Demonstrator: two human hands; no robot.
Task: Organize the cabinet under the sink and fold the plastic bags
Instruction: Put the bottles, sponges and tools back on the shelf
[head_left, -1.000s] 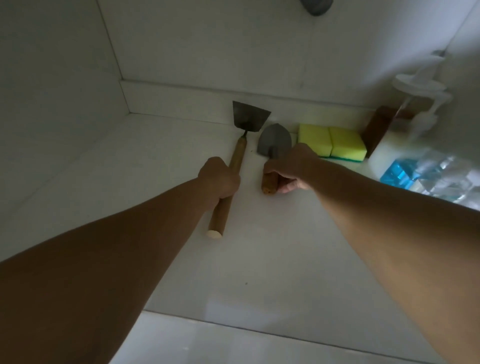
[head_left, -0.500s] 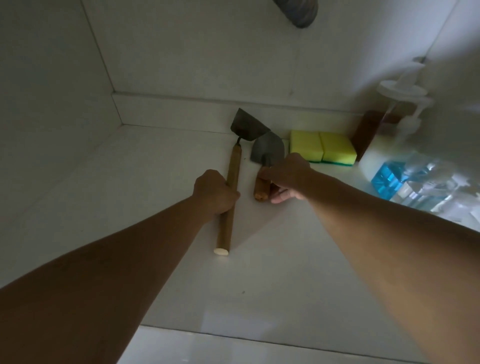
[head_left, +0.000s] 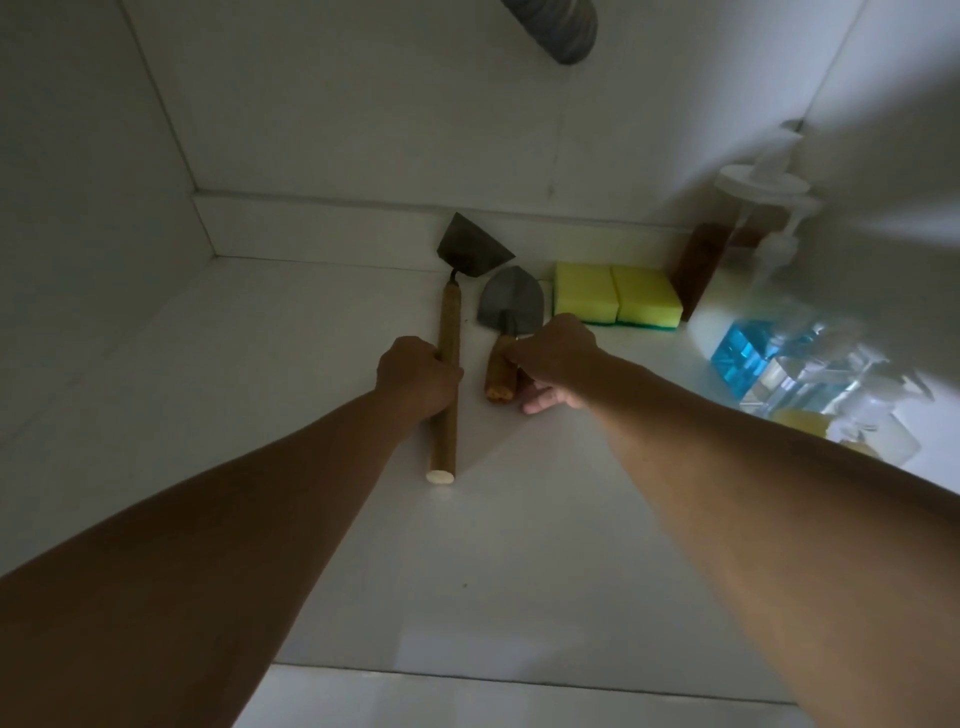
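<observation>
Inside the dim white cabinet, my left hand (head_left: 415, 379) grips the long wooden handle of a small hoe (head_left: 449, 332), whose dark metal blade points at the back wall. Just to its right lies a small trowel (head_left: 509, 306) with a grey blade and a short wooden handle. My right hand (head_left: 556, 358) holds that short handle, with fingers curled over it. Both tools lie on the cabinet floor (head_left: 519, 545), nearly parallel and a little apart.
Two yellow sponges (head_left: 615, 299) lie side by side at the back. A brown block (head_left: 698, 270) stands by them. Pump bottles (head_left: 763, 208) and a bottle of blue liquid (head_left: 748, 353) crowd the right side. A grey drain pipe (head_left: 556, 26) hangs above.
The hoe has swung from a slant until its handle lies nearly parallel to the trowel. Both hands keep their hold; the view has shifted slightly.
</observation>
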